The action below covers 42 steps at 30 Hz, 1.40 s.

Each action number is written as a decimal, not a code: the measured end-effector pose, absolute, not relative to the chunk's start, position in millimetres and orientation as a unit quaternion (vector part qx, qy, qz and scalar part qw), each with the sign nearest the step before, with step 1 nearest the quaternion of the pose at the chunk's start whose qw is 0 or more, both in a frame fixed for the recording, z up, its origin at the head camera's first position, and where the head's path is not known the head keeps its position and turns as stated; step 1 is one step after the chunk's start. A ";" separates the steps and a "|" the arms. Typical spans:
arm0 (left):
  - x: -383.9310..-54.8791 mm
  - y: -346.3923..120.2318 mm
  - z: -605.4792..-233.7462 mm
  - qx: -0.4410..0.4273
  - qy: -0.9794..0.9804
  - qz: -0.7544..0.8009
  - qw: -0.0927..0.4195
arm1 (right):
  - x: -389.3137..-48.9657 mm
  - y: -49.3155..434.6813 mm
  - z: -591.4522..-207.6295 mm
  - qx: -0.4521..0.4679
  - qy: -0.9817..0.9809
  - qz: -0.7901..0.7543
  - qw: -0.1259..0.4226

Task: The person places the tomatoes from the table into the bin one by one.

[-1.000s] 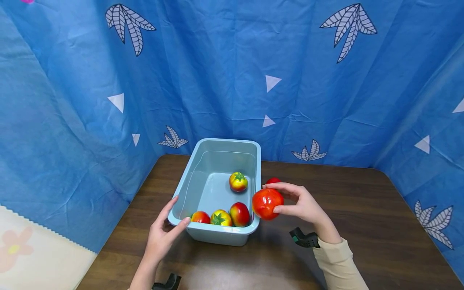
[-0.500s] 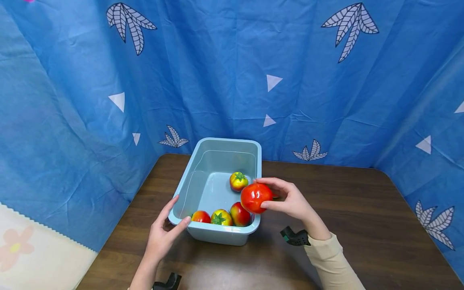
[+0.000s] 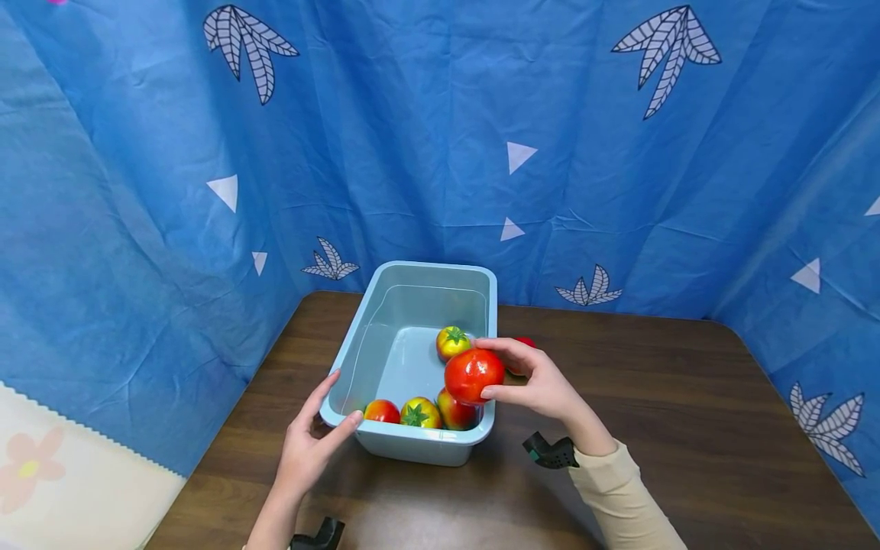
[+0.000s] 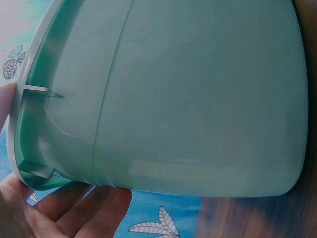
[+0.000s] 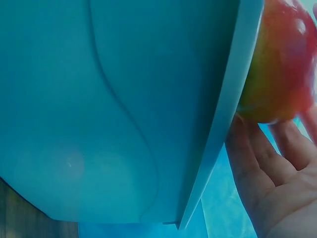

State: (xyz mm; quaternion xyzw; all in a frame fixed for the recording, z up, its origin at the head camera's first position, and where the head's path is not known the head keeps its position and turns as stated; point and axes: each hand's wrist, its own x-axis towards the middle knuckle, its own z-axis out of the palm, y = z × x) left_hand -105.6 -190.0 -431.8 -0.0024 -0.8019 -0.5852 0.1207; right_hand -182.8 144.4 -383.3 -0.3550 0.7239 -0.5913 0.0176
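In the head view, my right hand (image 3: 535, 386) holds a glossy red tomato (image 3: 473, 376) between thumb and fingers, over the right side of a light blue plastic bin (image 3: 412, 451). The right wrist view shows the held tomato's yellow-green underside (image 5: 265, 94) just past the bin's rim (image 5: 218, 124). My left hand (image 3: 305, 447) grips the bin at its near left corner, the thumb on the front rim and the fingers along the left side. Inside lie several red-and-yellow tomatoes: one with a green top (image 3: 453, 344) farther back, the others along the near wall, such as the middle one (image 3: 421, 413).
Another red fruit (image 3: 525, 342) lies on the table right of the bin, partly hidden behind my right hand. The bin stands on a dark wooden table (image 3: 660, 382). A blue patterned curtain (image 3: 426, 153) hangs behind the table and along its sides.
My right hand has carried the red tomato leftward, from beside the bin's right rim to over its inside. The left hand and the bin have stayed put.
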 end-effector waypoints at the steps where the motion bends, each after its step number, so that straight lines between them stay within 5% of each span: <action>1: -105.5 -189.9 -431.7 -0.002 -0.802 -0.585 0.120 | -183.0 144.4 -383.6 -0.356 0.724 -0.591 0.017; 15: -106.5 -189.9 -431.5 -0.001 -0.803 -0.583 0.124 | -189.3 151.1 -386.1 -0.359 0.719 -0.595 -0.013; 42: -105.7 -190.2 -430.4 -0.010 -0.799 -0.589 0.125 | -207.8 170.1 -395.2 -0.217 0.757 -0.614 -0.057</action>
